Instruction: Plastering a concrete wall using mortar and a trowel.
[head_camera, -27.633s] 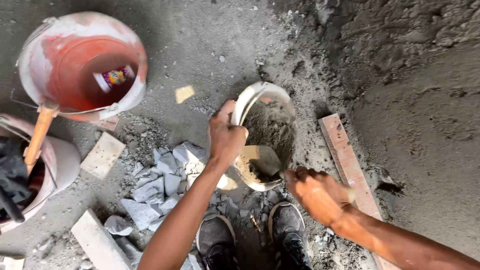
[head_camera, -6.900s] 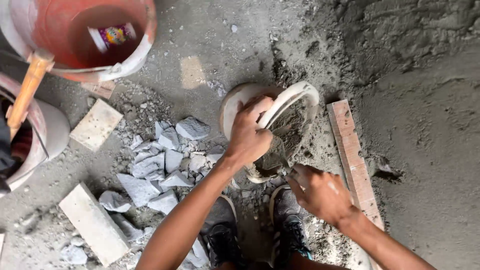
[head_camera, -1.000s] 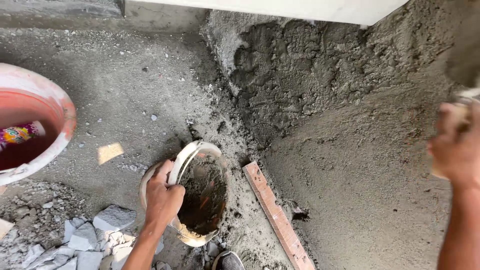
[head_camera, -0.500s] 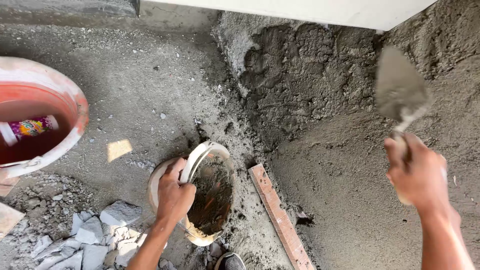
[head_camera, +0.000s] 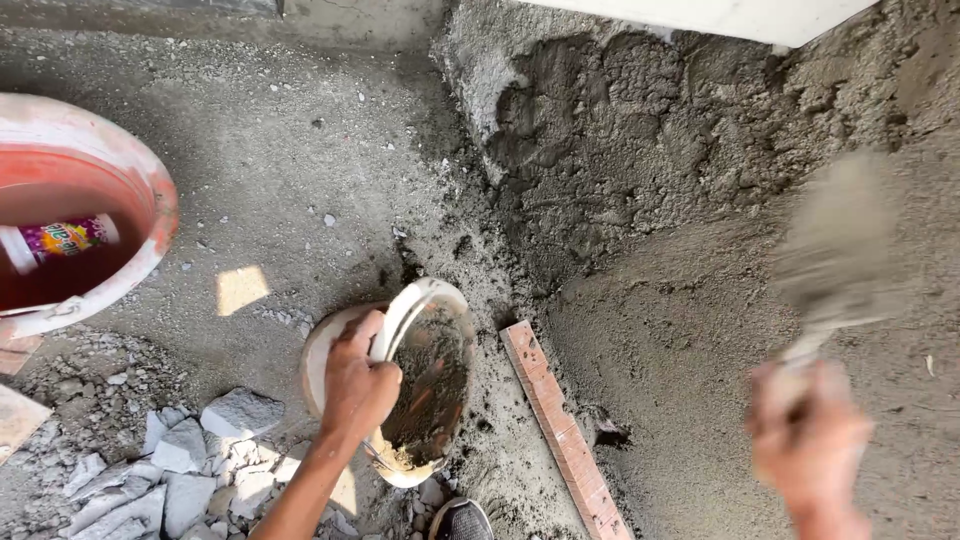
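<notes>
My left hand (head_camera: 356, 386) grips the rim of a small pale bowl (head_camera: 437, 298) that is tilted on the floor, with dark wet mortar smeared inside it. My right hand (head_camera: 806, 443), blurred by motion, holds a trowel (head_camera: 832, 256) whose blade is raised over a spread of grey mortar (head_camera: 700, 330) at the right. A darker, lumpy heap of mortar (head_camera: 610, 130) rises against the base of a white wall at the top.
A red bucket (head_camera: 120, 291) with liquid and a floating packet stands at the left. Broken grey rubble (head_camera: 180, 450) lies bottom left. A reddish wooden strip (head_camera: 562, 432) lies beside the bowl. A shoe tip (head_camera: 461, 518) shows at the bottom edge.
My right hand with the trowel has moved down and left from the upper right and now swings fast. My left hand stays on the bowl rim.
</notes>
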